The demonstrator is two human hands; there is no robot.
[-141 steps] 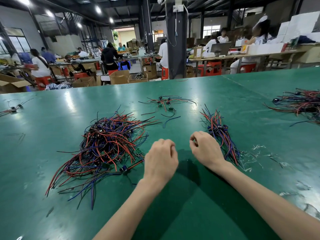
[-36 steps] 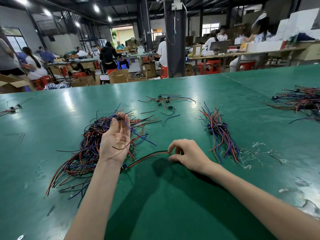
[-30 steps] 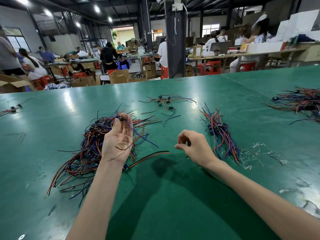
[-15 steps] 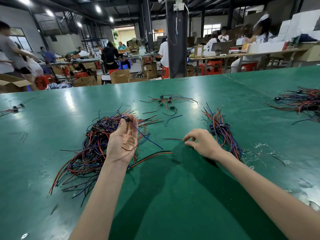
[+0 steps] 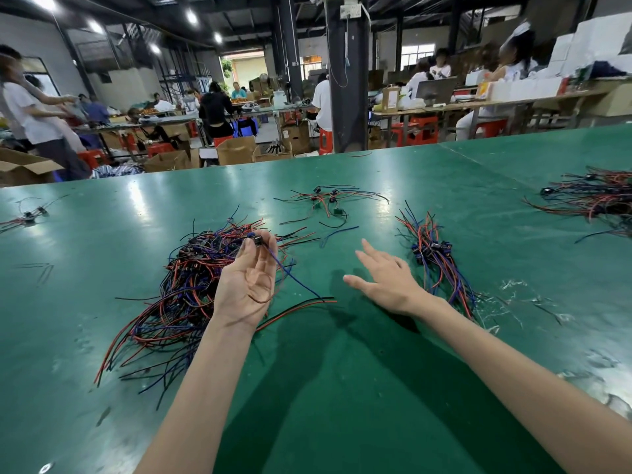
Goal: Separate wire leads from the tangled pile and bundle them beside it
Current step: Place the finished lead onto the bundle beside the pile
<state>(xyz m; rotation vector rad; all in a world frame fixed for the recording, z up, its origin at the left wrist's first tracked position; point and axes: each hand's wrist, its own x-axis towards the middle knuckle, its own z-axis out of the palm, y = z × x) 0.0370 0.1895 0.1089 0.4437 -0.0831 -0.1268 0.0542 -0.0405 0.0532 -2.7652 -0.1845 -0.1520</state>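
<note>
The left grip [image 5: 248,285] is turned palm up over the right edge of the tangled pile [image 5: 178,285] of red, blue and black wire leads. Its fingertips pinch a small black connector [image 5: 255,239], and a blue wire [image 5: 294,278] trails from it down to the green counter [image 5: 342,388], while a thin reddish wire loops across the palm. The right grip [image 5: 386,278] is wide, fingers straight and spread, palm down, holding nothing. It sits between the pile and the sorted bundle [image 5: 434,258], which lies just to its right on the counter. A red-and-black lead [image 5: 297,304] lies flat near the left wrist. Farther back, a few loose leads [image 5: 328,200] are scattered, another heap of wires [image 5: 595,200] sits at the far right, and a few wires [image 5: 27,217] lie at the far left.
</note>
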